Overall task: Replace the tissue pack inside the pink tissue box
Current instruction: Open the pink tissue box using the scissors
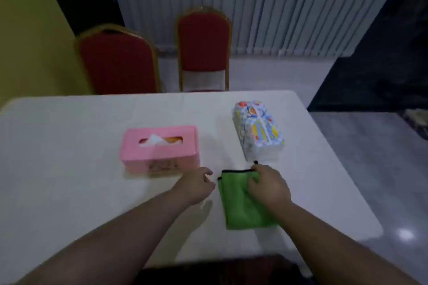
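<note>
A rectangular pink plastic tissue box [159, 149] sits closed near the middle of a white table [69, 146], its long side facing the person, with a white tissue [154, 141] poking up through the oval slot in its lid and something orange showing inside the slot. To the right of the box and well apart from it lies a sealed tissue pack in a white wrapper printed with bright cartoon shapes [258, 131], resting flat and angled slightly away toward the table's far right corner. Just in front of that pack, nearer the person, lies a folded green cloth with a thin black edge [240, 206]. The person's right hand [269, 186] rests on the far right part of the cloth, fingers curled down onto the fabric, though whether they pinch it cannot be told. The left hand [196, 184] hovers just left of the cloth and just in front of the pink box's near right corner, fingers loosely bent and holding nothing. Both bare forearms reach in from the bottom of the view. Beyond the table stand two red padded chairs with gold frames [203, 46], then pale vertical blinds [289, 7] and a yellow wall [27, 30] on the left.
</note>
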